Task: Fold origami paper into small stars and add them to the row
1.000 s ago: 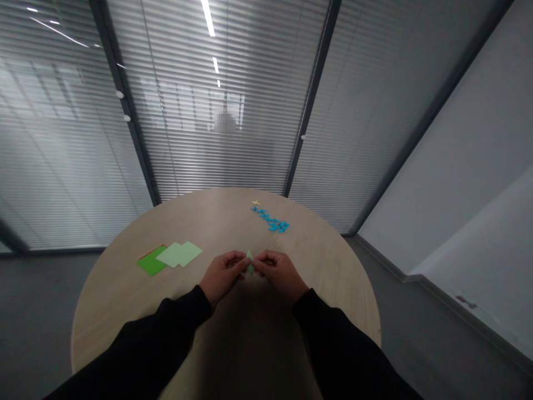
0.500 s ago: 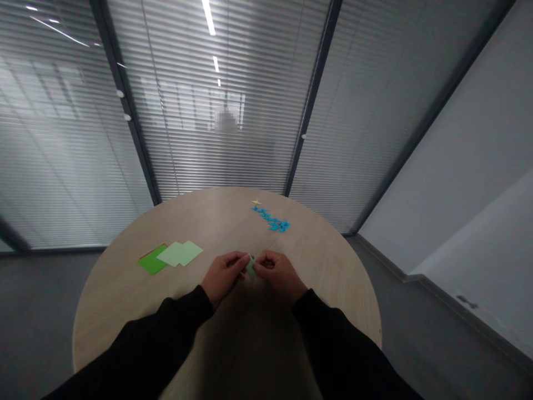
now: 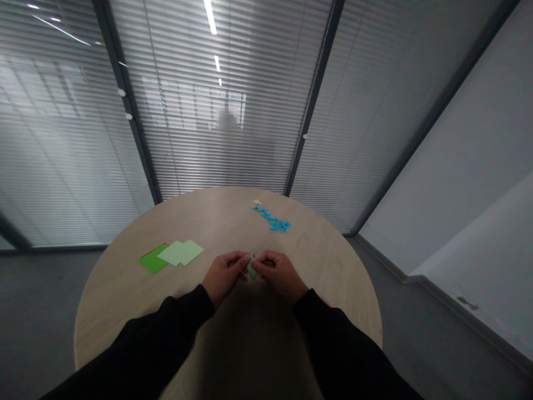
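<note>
Both my hands meet over the middle of a round wooden table. My left hand and my right hand pinch a small folded piece of pale green paper between their fingertips, just above the tabletop. The fingers of both hands are curled closed on it. Much of the paper is hidden by the fingers. Black sleeves cover both forearms.
To the left lie overlapping paper squares: pale green sheets on a darker green one. At the far side sits a cluster of several small blue folded pieces with a yellow one. Glass walls with blinds stand behind the table.
The green paper sits lower between my fingertips than a second ago, less of it showing. My hands have stayed in almost the same place.
</note>
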A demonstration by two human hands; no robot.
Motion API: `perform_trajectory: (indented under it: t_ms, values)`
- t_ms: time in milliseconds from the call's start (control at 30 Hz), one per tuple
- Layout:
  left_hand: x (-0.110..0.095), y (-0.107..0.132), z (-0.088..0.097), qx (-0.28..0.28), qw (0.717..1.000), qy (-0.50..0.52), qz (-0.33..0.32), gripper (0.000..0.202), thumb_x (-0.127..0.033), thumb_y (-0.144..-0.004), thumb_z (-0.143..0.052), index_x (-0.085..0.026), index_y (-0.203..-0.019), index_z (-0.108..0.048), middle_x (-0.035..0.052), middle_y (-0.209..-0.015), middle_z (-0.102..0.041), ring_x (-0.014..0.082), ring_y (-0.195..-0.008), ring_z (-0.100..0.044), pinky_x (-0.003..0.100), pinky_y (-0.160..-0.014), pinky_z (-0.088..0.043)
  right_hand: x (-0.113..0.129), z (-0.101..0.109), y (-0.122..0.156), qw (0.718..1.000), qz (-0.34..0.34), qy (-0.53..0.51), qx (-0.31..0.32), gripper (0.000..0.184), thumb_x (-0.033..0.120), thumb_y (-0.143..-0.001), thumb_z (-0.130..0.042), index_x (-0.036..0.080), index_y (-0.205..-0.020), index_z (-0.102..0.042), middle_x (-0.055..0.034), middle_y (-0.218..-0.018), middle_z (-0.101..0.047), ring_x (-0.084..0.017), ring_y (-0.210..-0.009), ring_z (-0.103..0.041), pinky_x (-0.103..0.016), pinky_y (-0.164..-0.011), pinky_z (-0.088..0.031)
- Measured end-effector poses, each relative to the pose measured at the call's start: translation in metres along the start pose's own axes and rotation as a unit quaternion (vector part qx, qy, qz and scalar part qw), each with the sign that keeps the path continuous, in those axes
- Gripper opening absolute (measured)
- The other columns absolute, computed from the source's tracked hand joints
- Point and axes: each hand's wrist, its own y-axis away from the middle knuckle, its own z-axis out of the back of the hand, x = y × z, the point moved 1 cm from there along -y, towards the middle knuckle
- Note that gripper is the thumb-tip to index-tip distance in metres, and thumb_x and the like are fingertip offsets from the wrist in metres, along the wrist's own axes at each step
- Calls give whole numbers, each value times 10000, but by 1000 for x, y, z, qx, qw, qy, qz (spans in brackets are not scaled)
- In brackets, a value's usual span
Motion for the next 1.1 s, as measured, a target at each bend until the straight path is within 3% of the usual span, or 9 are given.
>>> perform_trajectory:
  t_ms: [167,467,733,967,1100]
  values:
    - [-2,0,0,-12,1000,-26,1,414,-515,-747,-734,-133,-908,-741,42,-726,-685,139,-589,-566,275,-588,-452,-2,-1,0,1000,4,12,-3,328,474,-764,-716,179,-693,-591,28,-603,-531,-105,-548,-447,-226,-504,-327]
    - [2,0,1,-30,999,-32,-5,400,-548,-781,-694,-151,-817,-664,-17,-604,-587,119,-520,-498,250,-527,-382,0,-3,1,999,16,31,13,288,438,-785,-708,168,-727,-625,16,-638,-566,-114,-575,-478,-236,-535,-364]
    - [3,-1,0,-25,998,-52,-23,387,-517,-792,-690,-151,-913,-717,41,-757,-682,155,-622,-561,283,-612,-433,-6,-3,-1,1000,10,26,4,312,465,-785,-716,170,-729,-635,10,-639,-572,-115,-572,-477,-228,-510,-343]
    - [0,-5,1,-81,984,-132,-88,286,-452,-819,-639,-187,-715,-641,28,-679,-656,181,-651,-565,296,-632,-427,-4,-7,0,999,23,39,11,310,480,-827,-681,179,-760,-654,12,-641,-568,-125,-583,-485,-240,-527,-355]
    - [3,-6,-1,-52,992,-98,-67,343,-517,-814,-653,-176,-829,-681,39,-725,-674,179,-659,-576,288,-626,-433,-6,-5,-1,1000,22,17,-1,346,512,-830,-680,179,-746,-636,21,-625,-549,-119,-564,-471,-241,-529,-355]
